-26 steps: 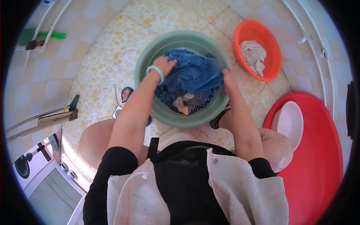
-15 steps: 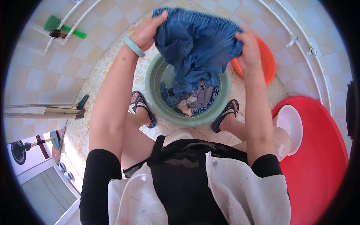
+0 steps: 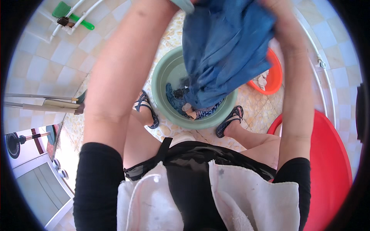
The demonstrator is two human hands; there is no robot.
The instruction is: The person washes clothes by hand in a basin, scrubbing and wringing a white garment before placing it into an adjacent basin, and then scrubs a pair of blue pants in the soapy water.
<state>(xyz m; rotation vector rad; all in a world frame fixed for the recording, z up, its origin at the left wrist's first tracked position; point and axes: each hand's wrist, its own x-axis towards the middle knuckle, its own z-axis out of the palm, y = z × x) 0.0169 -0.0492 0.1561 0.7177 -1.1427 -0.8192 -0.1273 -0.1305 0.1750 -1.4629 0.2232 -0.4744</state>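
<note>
A blue elastic-waisted garment point(image 3: 227, 50) hangs in folds over the pale green basin point(image 3: 158, 82), its lower end hiding the basin's right part. At its upper left, my left hand point(image 3: 195, 1) is closed on the cloth, mostly cut off by the top edge, below a pale bracelet point(image 3: 182, 4). My right hand point(image 3: 278, 10) grips the upper right side, smeared by motion. Inside the basin, water and wet dark patterned clothes point(image 3: 175, 101) show, with a small beige piece point(image 3: 190, 111) among them.
An orange basin point(image 3: 278, 69) with light cloth point(image 3: 262, 81) stands right of the green one. A large red tub point(image 3: 331, 165) fills the lower right. White pipes point(image 3: 320, 63) run along the tiled wall; a green brush point(image 3: 61, 9) hangs upper left. My sandalled feet flank the green basin.
Both hands have raised the blue garment toward the top edge, and my right arm has shifted right. The garment's waistband has left the view. Light cloth in the orange basin now shows.
</note>
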